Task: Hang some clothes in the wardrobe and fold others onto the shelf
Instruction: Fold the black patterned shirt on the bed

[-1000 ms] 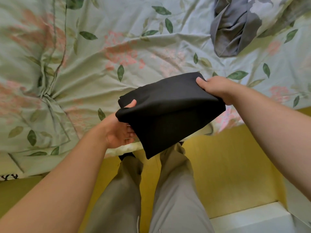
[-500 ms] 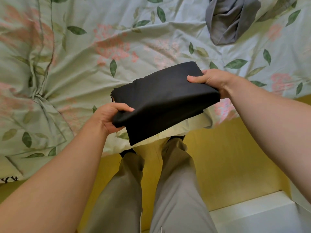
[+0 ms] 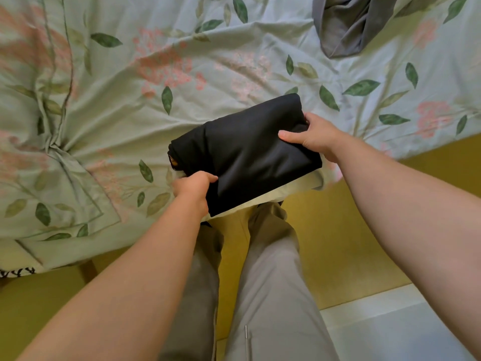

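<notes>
Black garment point(image 3: 247, 152), folded, over bed point(image 3: 130, 100) edge, centre frame. My left hand point(image 3: 192, 188) grips corner at 7 o'clock; right hand point(image 3: 312, 136) pinches edge at 3 o'clock. Soft, light, unfolds easily; I'd hold both ends.

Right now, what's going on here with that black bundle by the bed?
A person standing at the bedside holds a folded black garment with both hands. The left hand grips its near corner and the right hand grips its right end, over the edge of the floral bedspread. A grey garment lies crumpled farther back on the bed, not folded yet.
</notes>
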Available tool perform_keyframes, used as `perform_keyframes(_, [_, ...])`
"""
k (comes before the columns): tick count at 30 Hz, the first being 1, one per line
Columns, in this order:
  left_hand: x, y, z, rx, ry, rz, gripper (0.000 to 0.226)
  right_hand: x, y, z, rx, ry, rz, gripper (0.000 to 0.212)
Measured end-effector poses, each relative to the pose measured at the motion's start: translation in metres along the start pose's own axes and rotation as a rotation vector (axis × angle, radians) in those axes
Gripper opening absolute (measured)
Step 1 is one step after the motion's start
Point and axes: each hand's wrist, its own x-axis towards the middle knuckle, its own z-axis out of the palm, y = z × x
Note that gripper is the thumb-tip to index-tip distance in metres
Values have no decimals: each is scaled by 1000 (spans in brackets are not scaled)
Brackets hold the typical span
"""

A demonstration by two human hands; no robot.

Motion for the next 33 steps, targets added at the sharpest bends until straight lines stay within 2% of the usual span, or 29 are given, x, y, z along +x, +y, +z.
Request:
perform_keyframes(1, [0, -2, -3, -33, -60, -29, 68, -4, -1, 1, 42, -42, 10, 74])
perform_keyframes(3, [-14, 0, -10, -83, -151, -41, 38, -11, -4, 3, 127, -93, 26, 56])
perform_keyframes(5, [-23, 5, -17, -117, -219, -25, 19, -18, -9, 6, 201, -60, 50, 50])
perform_keyframes(8, [-27, 18, -23, -162, -353, -3, 41, -26, -16, 8, 291, 4, 93, 83])
perform_keyframes(9, [-26, 22, -22, -163, -372, -10, 48, -25, -17, 9, 309, -6, 99, 88])
perform_keyframes(11, [-23, 30, -17, -164, -361, -3, 55, -26, -22, 10, 271, -39, 96, 81])
perform_keyframes(15, [-20, 37, -14, -168, -336, 55, 60, -27, -24, 16, 199, 31, 89, 80])
perform_keyframes(21, [-46, 60, -40, -46, -293, 121, 73, -79, -28, 16, 397, 89, 65, 53])
perform_keyframes(23, [-67, 72, -46, 1, -339, 116, 72, -104, -35, 15, 438, 151, 85, 61])
perform_keyframes(27, [-122, 89, -55, 81, -279, 154, 67, -161, -56, 0, 418, 285, 118, 82])
perform_keyframes(30, [-164, 110, -53, 196, -248, 235, 78, -207, -69, -19, 371, 425, 101, 71])
perform_keyframes(33, [-221, 134, -34, 360, -225, 456, 73, -251, -74, -46, 386, 536, 79, 71])
